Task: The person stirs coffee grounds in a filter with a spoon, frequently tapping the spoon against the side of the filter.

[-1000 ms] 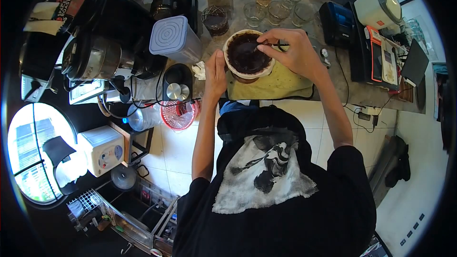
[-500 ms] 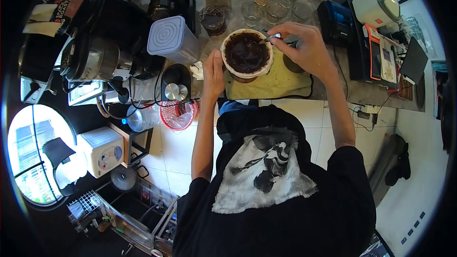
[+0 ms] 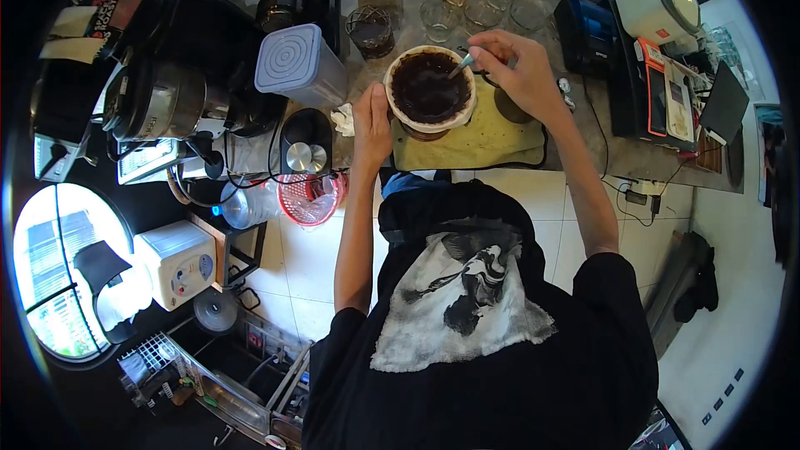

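Note:
A round paper-lined coffee dripper (image 3: 398,111) full of dark wet grounds stands on a yellow-green cloth (image 3: 483,137) on the counter. My left hand (image 3: 371,125) rests flat against the dripper's left side, fingers together. My right hand (image 3: 517,67) is at the dripper's right rim and pinches a small metal spoon (image 3: 461,63), whose tip dips into the grounds.
Several empty glasses (image 3: 471,4) stand behind the dripper. A lidded plastic container (image 3: 300,62), a steel kettle (image 3: 162,100) and a black scale (image 3: 307,146) sit to the left. A card terminal (image 3: 587,29) and receipt devices (image 3: 667,96) are to the right.
My right hand drew the spoon from the middle of the grounds to the dripper's right rim and then tipped it back in. My left hand stayed on the dripper's side.

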Demonstrator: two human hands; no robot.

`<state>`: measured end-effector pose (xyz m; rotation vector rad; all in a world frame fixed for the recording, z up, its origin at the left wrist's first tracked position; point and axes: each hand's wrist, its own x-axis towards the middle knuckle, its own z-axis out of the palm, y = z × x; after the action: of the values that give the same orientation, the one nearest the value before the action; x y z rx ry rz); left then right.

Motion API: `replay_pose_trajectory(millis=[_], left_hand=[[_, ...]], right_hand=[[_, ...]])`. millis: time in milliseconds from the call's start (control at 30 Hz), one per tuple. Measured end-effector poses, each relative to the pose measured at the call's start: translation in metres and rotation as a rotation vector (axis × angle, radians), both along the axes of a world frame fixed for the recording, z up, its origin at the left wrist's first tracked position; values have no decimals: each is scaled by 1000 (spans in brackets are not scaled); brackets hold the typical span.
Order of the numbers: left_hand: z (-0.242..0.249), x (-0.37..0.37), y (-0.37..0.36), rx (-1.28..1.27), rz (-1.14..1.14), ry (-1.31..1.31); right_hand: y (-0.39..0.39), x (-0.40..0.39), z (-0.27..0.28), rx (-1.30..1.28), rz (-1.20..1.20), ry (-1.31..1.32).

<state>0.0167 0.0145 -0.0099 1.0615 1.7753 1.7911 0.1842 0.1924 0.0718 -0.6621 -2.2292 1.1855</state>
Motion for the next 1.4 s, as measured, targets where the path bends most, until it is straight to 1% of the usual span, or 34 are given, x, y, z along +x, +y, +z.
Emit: replay_pose_trajectory(millis=[33,167,233,267,333,467,533,567,633,733,867,967,1033,1067,1133,1167,1233,1267,1333,1367,1400], left_hand=[[0,1,0,1,4,-1],[-1,-1,-1,-11,1,24],[2,0,0,-16,8,28],[2,0,0,-15,8,29],[1,0,0,-10,2,21],[-6,-3,0,-7,-6,10],[-8,-2,1,-4,10,-17],[-8,-2,1,-3,10,-16],[-8,-2,1,0,12,-14],[-3,-1,-1,-5,-5,-20],[-7,-1,1,7,15,6],[-2,3,0,-2,13,-38],[-4,3,1,42,-7,-133],[-6,2,0,43,-7,-132],[-10,-1,0,50,-40,-139],[-10,-1,0,53,-40,-136],[-8,-1,0,34,-23,-133],[-10,-1,0,36,-22,-131],[-13,-3,0,26,-29,-135],[-9,-1,-1,28,-26,-135],[-4,0,-1,34,-33,-156]], right_hand=[[1,0,-2,-62,-40,-1],[3,-2,-8,-55,-28,23],[5,-1,-10,-10,28,-85],[5,-2,-12,-10,27,-84],[5,-4,-14,-91,38,-33],[13,-5,-19,-191,56,-37],[15,-6,-25,-335,74,47],[16,-6,-25,-334,74,47],[16,-5,-24,-425,37,97],[20,-2,-23,-483,81,150],[21,2,-17,-463,84,174],[20,5,-10,-414,69,228],[15,7,-2,-282,54,260],[12,8,2,-280,54,261],[7,10,11,-142,31,262],[5,10,14,-140,32,265],[1,10,21,63,31,231],[-1,10,24,65,32,233],[-5,9,30,220,49,232],[-6,8,32,221,53,233],[-7,8,33,279,53,245]])
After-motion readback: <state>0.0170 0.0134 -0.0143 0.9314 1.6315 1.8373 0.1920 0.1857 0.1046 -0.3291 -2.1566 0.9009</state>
